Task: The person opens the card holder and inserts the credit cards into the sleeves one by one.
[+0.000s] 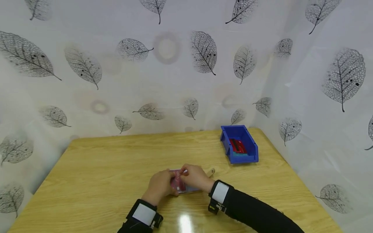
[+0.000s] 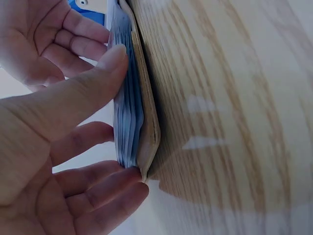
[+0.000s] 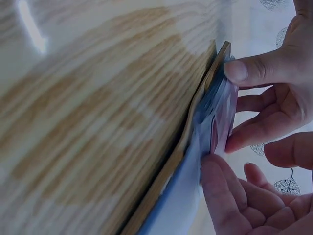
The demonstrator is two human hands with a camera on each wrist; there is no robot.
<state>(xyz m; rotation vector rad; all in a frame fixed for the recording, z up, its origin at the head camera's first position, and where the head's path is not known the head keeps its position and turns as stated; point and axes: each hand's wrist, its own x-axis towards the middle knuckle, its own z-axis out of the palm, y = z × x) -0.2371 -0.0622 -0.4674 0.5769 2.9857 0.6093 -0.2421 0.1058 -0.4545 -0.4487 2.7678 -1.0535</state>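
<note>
A card holder with a tan cover (image 2: 146,122) and a stack of clear plastic sleeves (image 2: 128,103) lies open on the table in front of me. A pinkish-red card (image 1: 178,183) shows in its top sleeve. My left hand (image 1: 159,185) grips the left end, thumb on the sleeves and fingertips at the cover's edge. My right hand (image 1: 194,177) is over the sleeve, a fingertip (image 3: 212,171) pressing at the card's edge while its other fingers curl loosely. A strap with a snap button (image 1: 211,172) sticks out beyond the right hand.
Toward the back right of the wooden table (image 1: 122,158) stands a blue bin (image 1: 245,158), with a red card (image 1: 238,146) and a greenish item inside. A leaf-print curtain (image 1: 175,77) hangs behind and along both sides. Black wrist straps (image 1: 221,192) sit on both forearms.
</note>
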